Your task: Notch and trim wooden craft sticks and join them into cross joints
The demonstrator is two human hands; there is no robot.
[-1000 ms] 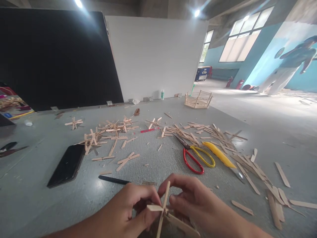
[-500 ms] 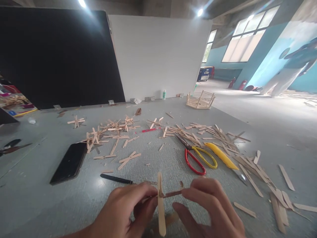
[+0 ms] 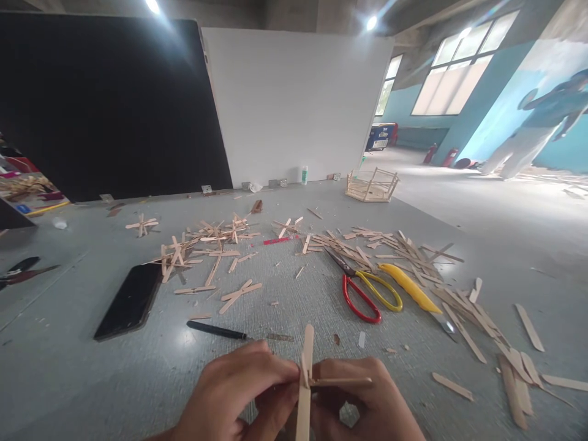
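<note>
Near the bottom middle, a cross of pale wooden craft sticks is held above the table. One stick runs lengthwise, and another juts out to the right from the joint. My left hand pinches the cross from the left between thumb and fingers. My right hand is closed against its right side, just under the jutting stick; its fingertips are partly hidden behind the sticks. A black pen-like craft knife lies beyond my left hand. Scissors with one red and one yellow handle lie beyond my right hand.
A yellow-handled knife lies right of the scissors, beside many loose sticks. A black phone is at left, near crossed sticks. At the back stand a hexagonal stick frame and a small bottle. A person stands far right.
My right hand has moved left and closed in on the stick cross; its fingers were more spread before. The jutting stick now shows in front of that hand.
</note>
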